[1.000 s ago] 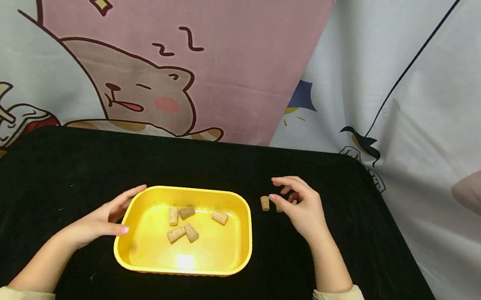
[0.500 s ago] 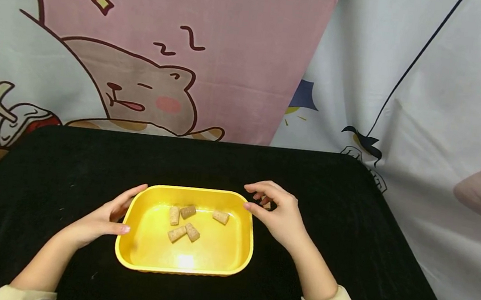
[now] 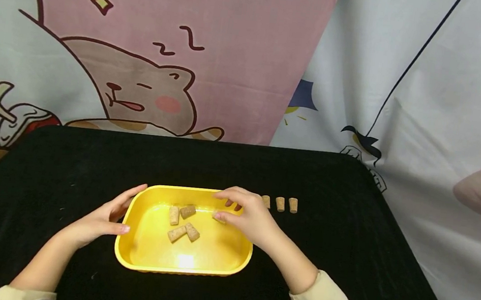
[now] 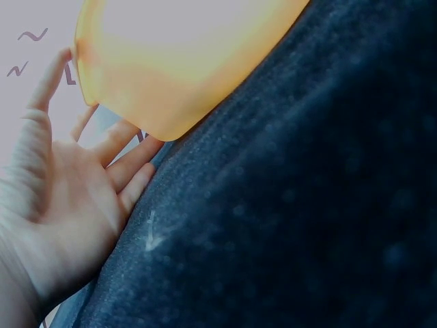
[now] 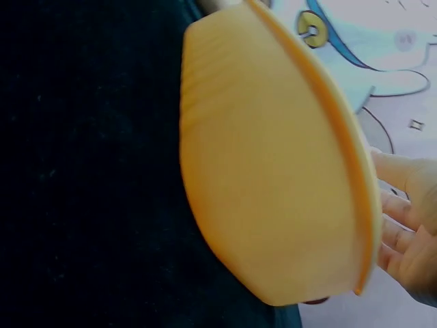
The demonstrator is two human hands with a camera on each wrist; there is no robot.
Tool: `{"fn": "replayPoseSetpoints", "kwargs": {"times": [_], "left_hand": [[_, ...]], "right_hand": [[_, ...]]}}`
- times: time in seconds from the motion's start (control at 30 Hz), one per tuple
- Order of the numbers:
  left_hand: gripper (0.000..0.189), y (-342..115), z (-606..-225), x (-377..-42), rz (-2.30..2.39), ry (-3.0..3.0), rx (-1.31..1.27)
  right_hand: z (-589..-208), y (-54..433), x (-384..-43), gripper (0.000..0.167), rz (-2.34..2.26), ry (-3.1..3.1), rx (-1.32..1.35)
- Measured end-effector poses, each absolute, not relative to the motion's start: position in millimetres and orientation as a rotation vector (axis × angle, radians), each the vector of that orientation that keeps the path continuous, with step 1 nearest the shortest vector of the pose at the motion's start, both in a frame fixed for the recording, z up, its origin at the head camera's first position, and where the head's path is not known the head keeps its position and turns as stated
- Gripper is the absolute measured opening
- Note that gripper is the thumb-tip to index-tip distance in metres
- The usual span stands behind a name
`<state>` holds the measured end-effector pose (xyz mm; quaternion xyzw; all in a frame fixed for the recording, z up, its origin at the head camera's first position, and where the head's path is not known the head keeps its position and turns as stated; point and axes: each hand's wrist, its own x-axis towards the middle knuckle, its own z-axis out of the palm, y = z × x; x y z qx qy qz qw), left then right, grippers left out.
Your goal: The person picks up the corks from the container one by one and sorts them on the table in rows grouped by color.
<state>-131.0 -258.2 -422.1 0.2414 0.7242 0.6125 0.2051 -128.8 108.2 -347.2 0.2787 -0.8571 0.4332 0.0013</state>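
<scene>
A yellow plastic basin (image 3: 182,270) stands on the black cloth in the head view. Inside it lie several tapered cork stoppers, among them one brown cork (image 3: 188,212) and one paler cork (image 3: 177,234). My left hand (image 3: 96,218) touches the basin's left end, thumb at the rim and fingers spread along the outside. My right hand (image 3: 251,215) hovers over the basin's right part, thumb and forefinger apart with nothing between them. Just under that thumb, a cork (image 3: 219,218) is partly covered. In the right wrist view the basin's wall hides what lies below my fingers.
Three corks stand in a row on the cloth right of the basin: a partly hidden cork (image 3: 266,201), a middle cork (image 3: 280,204) and an outer cork (image 3: 293,205). Behind the black table (image 3: 168,156) hangs a printed curtain (image 3: 252,47).
My right hand has moved left from the corks on the cloth to above the basin, uncovering the standing row. The left hand and the basin have stayed in place.
</scene>
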Motion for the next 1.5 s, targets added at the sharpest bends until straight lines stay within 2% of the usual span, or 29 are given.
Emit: {"fn": "replayPoseSetpoints", "kwargs": {"times": [0.23, 0.7, 1.2, 1.5], "left_hand": [[0.077, -258, -422, -132, 1.711, 2.010, 0.672], [0.077, -255, -420, -130, 1.698, 2.031, 0.646], [0.077, -257, -419, -129, 1.707, 2.017, 0.673], [0.077, -256, -419, -130, 1.713, 2.017, 0.656]], "right_hand": [[-352, 91, -136, 0.035, 1.321, -2.803, 0.981], [-368, 65, -151, 0.037, 1.147, -2.982, 1.009], [-372, 50, -158, 0.041, 1.080, -3.122, 0.936], [-377, 47, -157, 0.035, 1.036, -3.120, 0.915]]}}
